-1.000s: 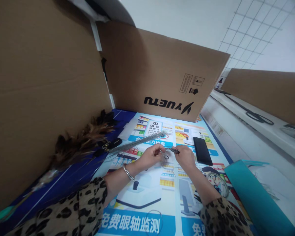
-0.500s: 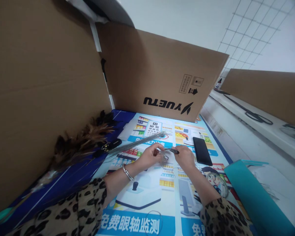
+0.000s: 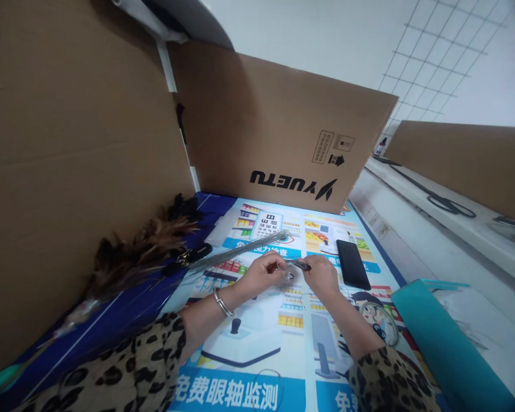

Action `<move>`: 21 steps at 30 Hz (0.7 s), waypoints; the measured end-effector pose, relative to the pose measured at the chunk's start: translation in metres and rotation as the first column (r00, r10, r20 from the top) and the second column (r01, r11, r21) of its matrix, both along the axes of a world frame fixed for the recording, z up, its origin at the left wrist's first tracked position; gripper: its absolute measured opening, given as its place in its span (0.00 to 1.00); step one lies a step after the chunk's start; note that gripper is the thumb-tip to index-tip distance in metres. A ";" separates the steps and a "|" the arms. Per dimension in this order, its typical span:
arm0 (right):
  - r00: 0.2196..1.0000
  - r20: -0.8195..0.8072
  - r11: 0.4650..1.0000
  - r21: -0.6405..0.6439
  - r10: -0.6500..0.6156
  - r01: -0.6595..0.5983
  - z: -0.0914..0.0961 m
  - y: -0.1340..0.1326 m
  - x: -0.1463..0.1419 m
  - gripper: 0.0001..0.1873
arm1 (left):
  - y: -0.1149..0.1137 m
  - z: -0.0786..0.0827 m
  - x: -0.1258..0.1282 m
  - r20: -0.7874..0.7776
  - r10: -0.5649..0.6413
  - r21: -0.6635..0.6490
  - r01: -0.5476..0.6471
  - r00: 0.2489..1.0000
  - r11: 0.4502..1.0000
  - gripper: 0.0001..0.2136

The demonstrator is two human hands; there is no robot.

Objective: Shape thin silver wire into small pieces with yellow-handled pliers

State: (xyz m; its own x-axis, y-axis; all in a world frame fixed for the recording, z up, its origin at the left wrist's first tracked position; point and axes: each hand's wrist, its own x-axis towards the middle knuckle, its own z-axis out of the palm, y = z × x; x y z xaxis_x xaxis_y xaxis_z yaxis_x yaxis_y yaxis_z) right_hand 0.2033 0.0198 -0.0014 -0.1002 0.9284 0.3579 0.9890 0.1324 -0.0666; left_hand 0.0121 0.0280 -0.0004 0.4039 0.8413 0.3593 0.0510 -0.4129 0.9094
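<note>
Wire (image 3: 289, 276), curled and glinting, sits between my two hands in the head view, over the printed sheet (image 3: 261, 320); whether it touches that sheet I cannot tell. My left hand (image 3: 264, 273) has thumb and forefinger drawn together at the left side of the curl, pinching it, I believe, though the exact contact is too small to make out. My right hand (image 3: 321, 277) is wrapped round a dark slim tool (image 3: 301, 265) that looks like pliers; its nose points leftward to my left fingertips, just above the curl. Whether its jaws bite on anything I cannot tell.

I take the step in hand to be fine work on this small piece, my left side steadying and my right side working the tool. The next move, as I judge it, calls for a firm left pinch so the piece doesn't twist, and a small, controlled squeeze or turn from my right wrist.

Beyond my left hand, a bundle of thin straight strands (image 3: 244, 249) lies slantwise on the sheet. Just beyond my right hand, a black phone (image 3: 353, 264) lies flat. Brown feathers (image 3: 141, 243) rest off to the left, and a teal box (image 3: 438, 326) stands at the right.
</note>
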 end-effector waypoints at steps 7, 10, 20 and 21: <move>1.000 0.011 1.000 -0.007 -0.011 0.011 0.002 0.000 0.000 0.14 | -0.001 0.005 -0.002 -0.030 0.003 0.051 -0.002 1.000 0.999 0.02; 1.000 0.011 1.000 -0.008 -0.012 0.012 0.002 0.000 0.000 0.15 | -0.001 0.004 -0.002 -0.043 0.015 0.061 -0.013 0.999 0.998 0.02; 1.000 0.000 1.000 -0.002 0.005 -0.005 0.001 -0.002 -0.004 0.13 | -0.004 0.000 0.000 -0.089 0.022 0.021 -0.020 0.996 1.000 0.02; 1.000 -0.001 1.000 -0.005 0.009 -0.009 0.001 -0.002 -0.004 0.13 | -0.005 0.000 0.000 -0.084 0.012 0.004 -0.012 0.996 1.000 0.01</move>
State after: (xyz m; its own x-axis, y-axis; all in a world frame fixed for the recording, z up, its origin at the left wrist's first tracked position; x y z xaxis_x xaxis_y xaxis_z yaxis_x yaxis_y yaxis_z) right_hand 0.1991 0.0173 -0.0008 -0.1079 0.9293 0.3533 0.9877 0.1406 -0.0683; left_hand 0.0120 0.0233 -0.0004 0.4227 0.8449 0.3278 0.1322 -0.4153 0.9000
